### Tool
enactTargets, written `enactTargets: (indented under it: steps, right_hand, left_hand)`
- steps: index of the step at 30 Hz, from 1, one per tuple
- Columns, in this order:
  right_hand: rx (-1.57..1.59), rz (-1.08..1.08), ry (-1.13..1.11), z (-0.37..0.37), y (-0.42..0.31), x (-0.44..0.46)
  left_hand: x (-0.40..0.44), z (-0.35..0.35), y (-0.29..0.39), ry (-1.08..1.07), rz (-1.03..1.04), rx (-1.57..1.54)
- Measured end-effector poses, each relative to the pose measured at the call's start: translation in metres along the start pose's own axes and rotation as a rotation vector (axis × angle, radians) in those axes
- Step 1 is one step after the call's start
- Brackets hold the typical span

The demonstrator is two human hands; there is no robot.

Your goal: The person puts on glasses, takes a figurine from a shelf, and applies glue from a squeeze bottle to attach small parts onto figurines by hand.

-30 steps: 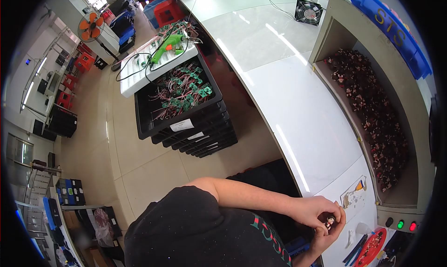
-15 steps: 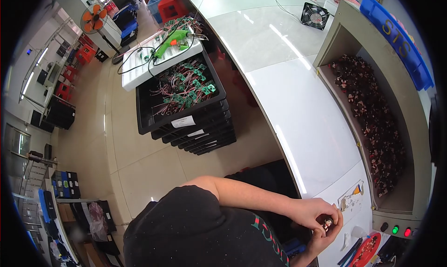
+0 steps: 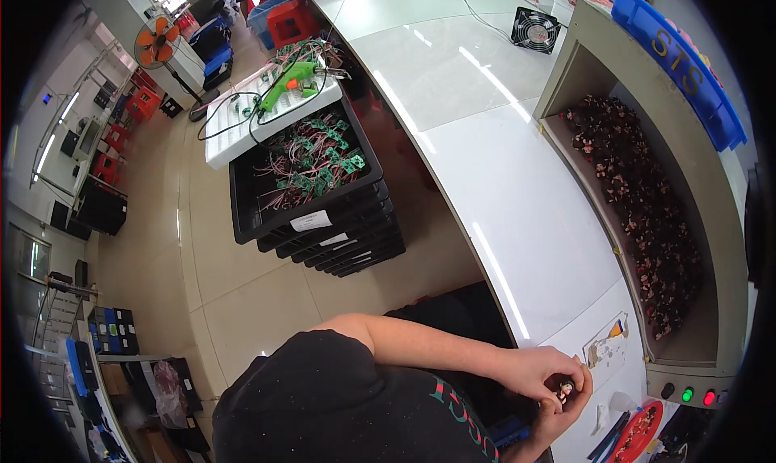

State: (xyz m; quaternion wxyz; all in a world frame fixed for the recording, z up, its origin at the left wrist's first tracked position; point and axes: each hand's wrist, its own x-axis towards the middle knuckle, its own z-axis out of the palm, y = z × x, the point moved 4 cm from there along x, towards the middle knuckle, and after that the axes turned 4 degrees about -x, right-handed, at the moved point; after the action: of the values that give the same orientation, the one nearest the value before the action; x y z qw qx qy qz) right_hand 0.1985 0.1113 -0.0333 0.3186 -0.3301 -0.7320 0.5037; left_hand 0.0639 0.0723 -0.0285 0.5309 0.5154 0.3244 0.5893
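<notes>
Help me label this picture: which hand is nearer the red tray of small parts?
Right. The right hand is nearest the red tray, with a gap between them; the left hand is farther off, beyond the right hand.

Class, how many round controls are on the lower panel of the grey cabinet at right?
3, in one row: a black control at left, a green control in the middle, a red control at right. None looks hidden.

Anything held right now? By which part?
Small dark-and-pale piece, between left hand and right hand; fingers hide exactly which part is gripped.
</notes>
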Motion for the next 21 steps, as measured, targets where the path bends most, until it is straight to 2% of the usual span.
enactTargets:
  steps: [21]
  right_hand:
    - [-0.039,-0.022,-0.017,-0.0038,0.0006,0.0001]
  left_hand:
    - [-0.0010,0.0009,0.0012,0.002,0.028,0.020]
